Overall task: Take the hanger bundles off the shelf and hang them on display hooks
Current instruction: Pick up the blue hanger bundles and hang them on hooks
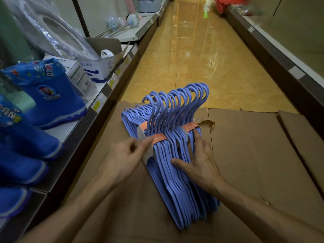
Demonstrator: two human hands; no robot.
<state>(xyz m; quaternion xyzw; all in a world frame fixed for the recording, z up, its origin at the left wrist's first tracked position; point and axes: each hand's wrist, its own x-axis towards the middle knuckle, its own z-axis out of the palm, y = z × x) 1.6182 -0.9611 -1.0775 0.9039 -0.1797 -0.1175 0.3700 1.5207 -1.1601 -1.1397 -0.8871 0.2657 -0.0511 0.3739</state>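
Bundles of lilac-blue plastic hangers [177, 172] lie in a row on flattened cardboard [254, 155], hooks pointing away from me. Each bundle is wrapped by an orange and white paper band; one band [158, 137] is on the near left bundle, another [191, 128] on a bundle further right. My left hand [126, 158] pinches the left band's edge with thumb and forefinger. My right hand [198, 162] lies spread on top of the hangers, fingers apart, the forefinger reaching toward the right band.
A low shelf [98, 102] runs along the left with blue children's rain boots [47, 95], a white box [103, 67] and wrapped goods. Another shelf [289, 67] lines the right. A shiny tiled aisle floor [192, 58] stretches ahead.
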